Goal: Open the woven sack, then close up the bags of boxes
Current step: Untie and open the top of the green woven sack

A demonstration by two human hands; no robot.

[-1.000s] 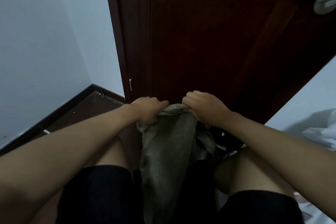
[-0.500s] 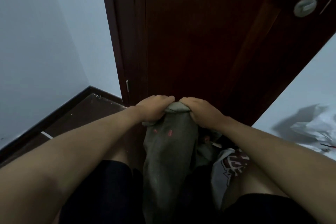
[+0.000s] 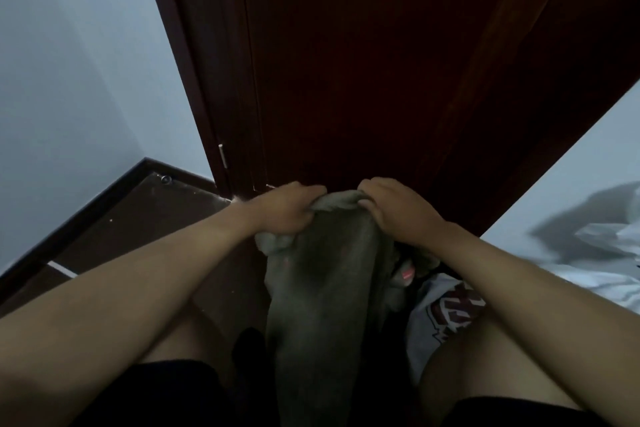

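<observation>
Woven sack point(image 3: 322, 295), grey-green and limp, runs up the middle of the view from 6 o'clock between the person's knees to its gathered top at the centre, so its long axis lies along the 6-to-12 line, pointing away from the body. At 4 o'clock beside it lies a white bag point(image 3: 440, 315) with dark red lettering, touching the sack's right side; whether it holds boxes cannot be told. Farther out, both hands meet at the sack's mouth. The left hand point(image 3: 287, 211) is clenched round a bunch of fabric on the 9 o'clock side of the top, the right hand point(image 3: 398, 211) grips the 3 o'clock side, knuckles up, the two close together with a fold of cloth between them. Neither is nearer; they share the mouth evenly. Opening it looks to depend on drawing the hands apart across the sack's axis. Beyond, at 12 o'clock, stands a dark wooden door point(image 3: 363, 62).
</observation>
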